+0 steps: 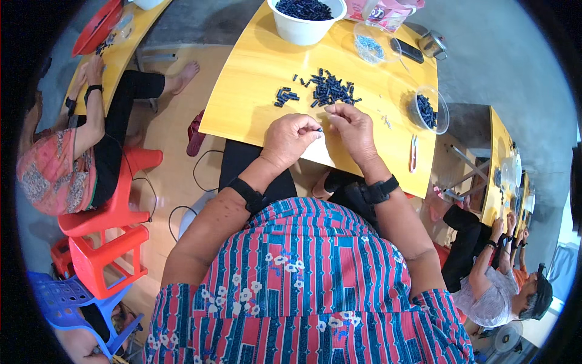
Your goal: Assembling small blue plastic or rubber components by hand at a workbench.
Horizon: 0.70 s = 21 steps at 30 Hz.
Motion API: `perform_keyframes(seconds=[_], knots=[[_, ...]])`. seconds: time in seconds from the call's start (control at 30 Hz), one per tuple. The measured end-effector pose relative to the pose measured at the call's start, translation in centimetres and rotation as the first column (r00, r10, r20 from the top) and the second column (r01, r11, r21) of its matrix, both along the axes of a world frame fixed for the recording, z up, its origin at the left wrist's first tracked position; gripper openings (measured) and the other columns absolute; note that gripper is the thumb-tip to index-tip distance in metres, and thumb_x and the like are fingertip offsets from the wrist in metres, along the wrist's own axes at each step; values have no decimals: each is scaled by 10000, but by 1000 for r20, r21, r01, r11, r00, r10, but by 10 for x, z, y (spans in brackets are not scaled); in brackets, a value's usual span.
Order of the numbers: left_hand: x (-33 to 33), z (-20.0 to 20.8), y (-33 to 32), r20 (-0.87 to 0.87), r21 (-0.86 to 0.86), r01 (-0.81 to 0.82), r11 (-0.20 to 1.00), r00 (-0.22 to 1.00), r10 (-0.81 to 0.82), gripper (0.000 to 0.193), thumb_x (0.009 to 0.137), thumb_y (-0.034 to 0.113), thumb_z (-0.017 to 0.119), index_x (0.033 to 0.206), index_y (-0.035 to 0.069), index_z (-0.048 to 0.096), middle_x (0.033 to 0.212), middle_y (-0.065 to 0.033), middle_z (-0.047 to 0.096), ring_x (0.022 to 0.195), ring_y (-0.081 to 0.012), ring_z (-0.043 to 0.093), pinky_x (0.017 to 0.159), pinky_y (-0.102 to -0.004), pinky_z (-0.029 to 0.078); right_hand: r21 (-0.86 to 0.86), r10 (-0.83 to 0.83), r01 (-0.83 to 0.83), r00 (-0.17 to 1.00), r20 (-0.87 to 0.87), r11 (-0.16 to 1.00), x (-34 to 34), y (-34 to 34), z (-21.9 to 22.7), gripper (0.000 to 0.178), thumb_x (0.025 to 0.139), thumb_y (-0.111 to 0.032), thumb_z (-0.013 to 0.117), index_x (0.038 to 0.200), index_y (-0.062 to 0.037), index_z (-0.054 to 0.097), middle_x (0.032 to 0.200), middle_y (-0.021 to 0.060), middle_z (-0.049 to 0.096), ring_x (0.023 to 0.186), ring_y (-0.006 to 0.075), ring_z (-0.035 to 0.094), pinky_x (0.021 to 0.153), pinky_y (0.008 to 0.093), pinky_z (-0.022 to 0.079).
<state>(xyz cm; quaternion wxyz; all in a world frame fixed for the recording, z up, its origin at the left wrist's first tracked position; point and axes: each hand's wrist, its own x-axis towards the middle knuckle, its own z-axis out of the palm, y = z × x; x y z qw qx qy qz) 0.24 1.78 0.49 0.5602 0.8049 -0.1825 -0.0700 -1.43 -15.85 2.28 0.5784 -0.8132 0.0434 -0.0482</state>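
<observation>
Above the near edge of the yellow table (pixel 242 100), my left hand (pixel 290 138) pinches a small dark piece (pixel 319 129) between thumb and fingertips. My right hand (pixel 353 130) is just to its right, thumb and forefinger closed together; what they hold, if anything, is too small to make out. Beyond my fingers lies a loose pile of short black tube-like pieces (pixel 332 90). A smaller cluster of the same pieces (pixel 285 96) sits left of it.
A white tub of black pieces (pixel 303 24) stands at the far side. Rightward are a clear container with blue bits (pixel 371 48), a dark phone-like slab (pixel 407 51), a metal mug (pixel 433 44), a clear bowl of black pieces (pixel 427 111) and small scissors (pixel 413 155). People sit at neighbouring tables.
</observation>
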Motion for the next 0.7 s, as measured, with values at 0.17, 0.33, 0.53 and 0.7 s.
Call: perform_keyframes(seconds=[0.17,0.33,0.53,0.7], knots=[[-3,0,-5,-151,-76,8,997,988,-19,150,793,140,745,907,47,714,832,-67,718,738,-125,671,694,-264,535,434,2,120,963,-269,893,-20,-7,16,159,913,-37,614,1056,13,663,863,52,665,733,110,627,681,228,510],[-11,1,-10,-179,-157,26,987,982,-54,152,815,133,735,924,30,714,810,-52,717,723,-100,655,690,-252,532,554,-2,170,957,-291,815,-31,-7,12,162,924,-41,601,1055,44,644,809,64,652,702,122,621,678,248,526],[-12,6,-10,-229,-197,68,978,967,-113,132,845,85,706,952,7,700,830,-43,710,757,-83,643,714,-238,524,647,37,158,960,-277,746,-30,-4,7,152,930,-53,602,1048,33,647,789,46,635,690,120,605,672,252,521],[-14,9,-9,-249,-188,74,979,961,-120,118,864,55,689,963,-9,687,862,-45,707,804,-77,641,743,-232,517,692,63,151,960,-274,706,-32,-6,0,149,931,-66,611,1042,26,647,778,44,626,694,123,597,672,259,520]])
